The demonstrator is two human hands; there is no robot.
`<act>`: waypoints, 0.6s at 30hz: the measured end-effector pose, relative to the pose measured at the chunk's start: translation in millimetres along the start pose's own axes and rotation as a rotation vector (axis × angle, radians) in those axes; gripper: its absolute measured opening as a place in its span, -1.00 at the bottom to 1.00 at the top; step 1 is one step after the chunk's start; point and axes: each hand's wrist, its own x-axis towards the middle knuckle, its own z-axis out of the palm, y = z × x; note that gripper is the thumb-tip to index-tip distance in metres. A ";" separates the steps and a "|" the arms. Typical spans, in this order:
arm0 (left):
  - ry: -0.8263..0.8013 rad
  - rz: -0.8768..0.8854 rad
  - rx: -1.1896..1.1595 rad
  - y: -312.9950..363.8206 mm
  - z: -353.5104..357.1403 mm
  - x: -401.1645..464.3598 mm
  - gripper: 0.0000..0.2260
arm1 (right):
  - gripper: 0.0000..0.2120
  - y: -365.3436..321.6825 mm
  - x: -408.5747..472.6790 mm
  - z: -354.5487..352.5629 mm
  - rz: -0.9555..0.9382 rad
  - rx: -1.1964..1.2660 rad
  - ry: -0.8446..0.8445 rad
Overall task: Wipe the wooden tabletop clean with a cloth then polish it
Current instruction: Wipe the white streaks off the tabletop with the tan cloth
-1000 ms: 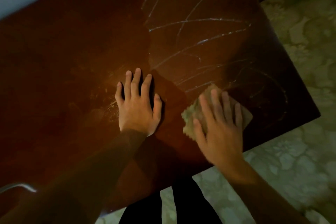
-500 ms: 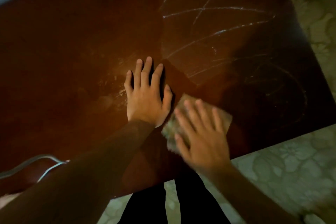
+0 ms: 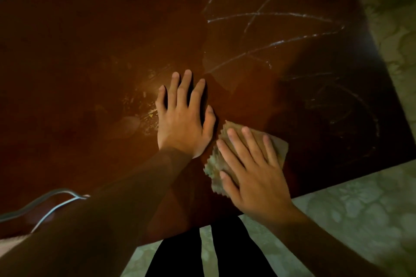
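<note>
Both hands lie flat on the counter (image 3: 94, 56), fingers straight. My right hand (image 3: 254, 171) is nearest, close to the counter's near edge, its fingers spread and pressing down on the cloth (image 3: 279, 148). That cloth is a tan, folded piece with a zigzag-cut edge; it lies on the wood under my palm and fingers, showing out past the fingertips and on the thumb side. I see no pinch on it, only flat pressure.

Just beside it, a little farther in from the near edge, my left hand (image 3: 183, 119) rests palm down on bare wood, fingers straight and slightly fanned, the thumb close to the cloth's far corner. Whether thumb and cloth touch, I cannot tell.

Beside the left hand's little finger I see pale scuffs and flecks (image 3: 146, 105) on the dark reddish surface. Farther off, towards the counter's far right corner, long whitish streaks (image 3: 270, 29) cross each other over the wood, with fainter curved marks (image 3: 351, 101) nearer the right edge.

At the near left edge a grey cable (image 3: 45, 200) curves over the counter. Below the near edge my dark trouser legs (image 3: 234, 252) stand on a pale patterned floor (image 3: 360, 213), which also runs along the right side.
</note>
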 end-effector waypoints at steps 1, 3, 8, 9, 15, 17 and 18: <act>-0.007 -0.004 0.004 0.1 -0.4 -0.2 -0.49 | -0.41 6.4 0.4 -1.3 -0.015 -0.002 -0.003; -0.028 -0.012 0.004 0.8 -2.1 0.4 -0.48 | -0.41 21.6 20.8 -6.3 0.012 -0.022 0.012; -0.032 -0.012 -0.010 2.3 -4.6 0.0 -0.48 | -0.43 45.0 117.8 -22.9 0.192 -0.053 0.114; -0.029 -0.010 -0.017 2.5 -4.8 -0.3 -0.48 | -0.41 44.7 128.8 -24.8 0.198 -0.065 0.087; -0.027 -0.007 -0.017 1.1 -3.0 -0.2 -0.48 | -0.40 13.6 53.9 -10.3 0.045 -0.084 0.011; -0.015 -0.011 -0.018 1.1 -2.8 0.3 -0.49 | -0.39 4.8 14.9 -3.7 0.013 -0.043 -0.003; -0.011 -0.012 -0.013 0.9 -2.9 0.6 -0.49 | -0.39 3.8 3.7 -1.3 0.003 -0.030 0.003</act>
